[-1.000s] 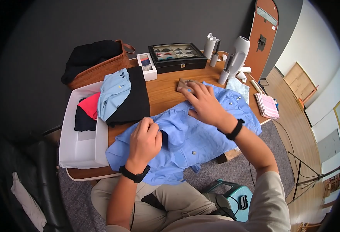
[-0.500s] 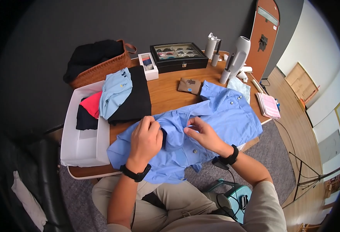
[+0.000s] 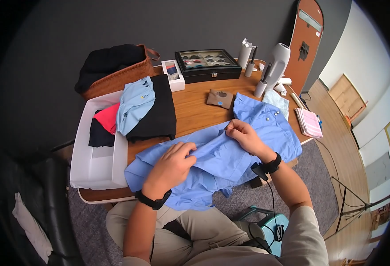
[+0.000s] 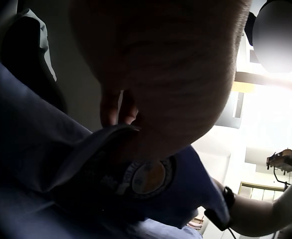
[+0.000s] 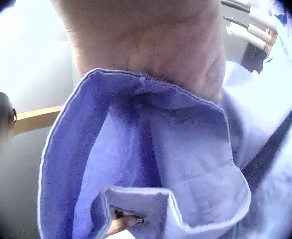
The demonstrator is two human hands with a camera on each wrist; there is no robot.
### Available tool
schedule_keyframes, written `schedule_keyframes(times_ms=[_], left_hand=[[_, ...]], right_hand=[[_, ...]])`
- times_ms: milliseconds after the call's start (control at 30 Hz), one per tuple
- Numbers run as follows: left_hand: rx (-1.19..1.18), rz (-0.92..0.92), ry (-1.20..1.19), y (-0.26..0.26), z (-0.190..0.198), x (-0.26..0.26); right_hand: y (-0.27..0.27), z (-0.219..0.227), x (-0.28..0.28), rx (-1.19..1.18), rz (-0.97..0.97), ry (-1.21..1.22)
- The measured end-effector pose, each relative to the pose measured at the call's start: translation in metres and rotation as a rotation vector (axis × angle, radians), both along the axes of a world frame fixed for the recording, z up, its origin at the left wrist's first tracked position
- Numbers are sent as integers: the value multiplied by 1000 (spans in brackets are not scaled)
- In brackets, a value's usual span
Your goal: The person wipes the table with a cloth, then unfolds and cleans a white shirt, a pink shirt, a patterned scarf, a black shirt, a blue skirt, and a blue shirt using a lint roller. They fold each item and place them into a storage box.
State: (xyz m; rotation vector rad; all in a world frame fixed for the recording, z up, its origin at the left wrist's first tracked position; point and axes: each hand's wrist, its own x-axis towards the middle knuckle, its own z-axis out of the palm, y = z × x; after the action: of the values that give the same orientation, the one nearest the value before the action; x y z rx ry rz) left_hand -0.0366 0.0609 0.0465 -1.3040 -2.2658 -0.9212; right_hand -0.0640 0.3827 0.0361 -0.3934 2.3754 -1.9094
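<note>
A light blue shirt [image 3: 221, 164] with shiny buttons lies across the table's front. At its left part, my left hand [image 3: 170, 165] pinches a fold; in the left wrist view, thumb and fingers meet at the cloth's edge above a round badge [image 4: 148, 179]. My right hand [image 3: 248, 136] grips the shirt nearer its middle, and cloth stretches between both hands. In the right wrist view, a stitched, open-ended part of the shirt [image 5: 186, 144] hangs in front of the right hand [image 5: 146, 45], hiding most of its fingers.
Left of the shirt stand a white box [image 3: 99, 166] with clothes and folded black cloth [image 3: 159, 111]. A brown pouch [image 3: 219, 99], a black display case [image 3: 210, 73] and a white appliance [image 3: 278, 64] sit behind. A folded pink towel [image 3: 309, 122] lies at the right edge.
My right hand came down from above the brown pouch to the shirt, then drew cloth up and right. The bunched fold by the left hand is spread flatter.
</note>
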Motion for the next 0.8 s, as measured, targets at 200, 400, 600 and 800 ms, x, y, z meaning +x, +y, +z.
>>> schedule_keyframes(times_ms=[200,400,600,800], left_hand=[[-124,-12,-170,7,-7,14],[-262,-2,-38,12,-22,25],[-177,55,31,12,-25,24],[-98,107,100,9,-24,18]], right_hand=[[17,14,11,-122,133,-615],[21,-3,28,415,487,-549],[6,3,36,382,428,-243],[6,10,34,-297,234,-169]])
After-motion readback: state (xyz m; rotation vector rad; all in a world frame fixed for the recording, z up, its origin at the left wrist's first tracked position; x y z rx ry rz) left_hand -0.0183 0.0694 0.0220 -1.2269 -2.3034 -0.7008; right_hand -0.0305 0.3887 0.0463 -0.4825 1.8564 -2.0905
